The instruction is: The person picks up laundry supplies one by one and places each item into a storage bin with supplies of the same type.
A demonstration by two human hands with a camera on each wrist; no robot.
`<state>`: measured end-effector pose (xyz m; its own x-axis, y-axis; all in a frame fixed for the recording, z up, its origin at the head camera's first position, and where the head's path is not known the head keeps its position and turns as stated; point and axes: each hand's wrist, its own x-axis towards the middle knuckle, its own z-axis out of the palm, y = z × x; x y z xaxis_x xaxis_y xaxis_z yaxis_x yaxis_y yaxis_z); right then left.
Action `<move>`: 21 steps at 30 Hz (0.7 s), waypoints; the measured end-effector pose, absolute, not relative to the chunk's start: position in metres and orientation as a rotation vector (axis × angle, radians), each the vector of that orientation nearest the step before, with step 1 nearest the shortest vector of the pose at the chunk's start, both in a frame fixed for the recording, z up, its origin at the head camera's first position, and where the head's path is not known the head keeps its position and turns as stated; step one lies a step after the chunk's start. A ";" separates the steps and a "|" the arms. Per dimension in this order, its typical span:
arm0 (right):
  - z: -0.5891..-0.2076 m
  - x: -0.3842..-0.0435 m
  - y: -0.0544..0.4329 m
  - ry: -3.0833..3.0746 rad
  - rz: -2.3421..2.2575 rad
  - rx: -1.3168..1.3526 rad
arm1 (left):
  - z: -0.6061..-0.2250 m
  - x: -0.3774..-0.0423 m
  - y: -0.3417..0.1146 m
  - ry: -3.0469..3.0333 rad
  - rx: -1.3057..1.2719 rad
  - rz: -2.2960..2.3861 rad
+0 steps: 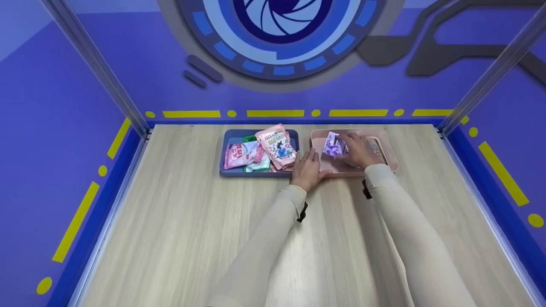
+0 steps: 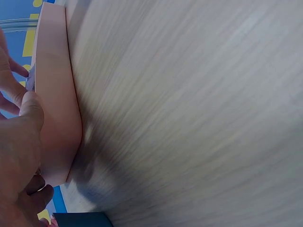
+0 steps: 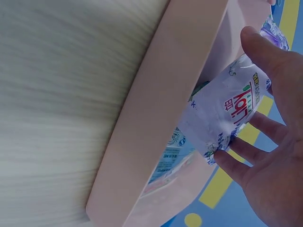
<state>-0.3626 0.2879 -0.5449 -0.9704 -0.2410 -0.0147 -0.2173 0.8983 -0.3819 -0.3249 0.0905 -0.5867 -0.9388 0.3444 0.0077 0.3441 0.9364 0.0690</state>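
My right hand (image 1: pixel 358 151) holds a purple-and-white packet (image 3: pixel 227 101) with red lettering over the pink tray (image 1: pixel 390 155). In the right wrist view its thumb lies along one edge of the packet and the fingertips touch the opposite edge. Below it, a light-blue packet (image 3: pixel 170 158) lies inside the tray, partly hidden by the tray wall. My left hand (image 1: pixel 306 170) rests at the pink tray's front left corner, thumb on the front rim and fingers extended along the left side, between the two trays.
Left of the pink tray stands a blue-grey tray (image 1: pixel 239 174) holding several packets, among them a pink one (image 1: pixel 241 154) and a pale pink one (image 1: pixel 277 145). Both trays sit near the back edge of the wooden table (image 1: pixel 183 221). Blue panels (image 1: pixel 140 59) enclose the table.
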 end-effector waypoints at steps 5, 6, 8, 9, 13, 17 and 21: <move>-0.549 -0.362 0.286 2.982 -0.651 -0.381 | -0.587 -0.325 0.091 3.085 0.544 0.123; -0.550 -0.363 0.286 2.982 -0.652 -0.382 | -0.586 -0.325 0.091 3.082 0.543 0.126; -0.552 -0.363 0.286 2.982 -0.649 -0.377 | -0.586 -0.325 0.091 3.080 0.537 0.133; -0.552 -0.363 0.286 2.977 -0.645 -0.367 | -0.586 -0.325 0.091 3.081 0.535 0.133; -0.556 -0.363 0.284 2.958 -0.606 -0.303 | -0.587 -0.324 0.091 3.092 0.538 0.124; -0.559 -0.364 0.285 2.964 -0.582 -0.323 | -0.587 -0.325 0.091 3.100 0.541 0.100; -0.563 -0.364 0.285 2.960 -0.546 -0.343 | -0.587 -0.324 0.091 3.096 0.541 0.096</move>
<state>-0.3639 0.2853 -0.5626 -0.9681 -0.2408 -0.0692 -0.2003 0.9098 -0.3636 -0.3240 0.0908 -0.5867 -0.9408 0.3386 0.0135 0.3388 0.9389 0.0598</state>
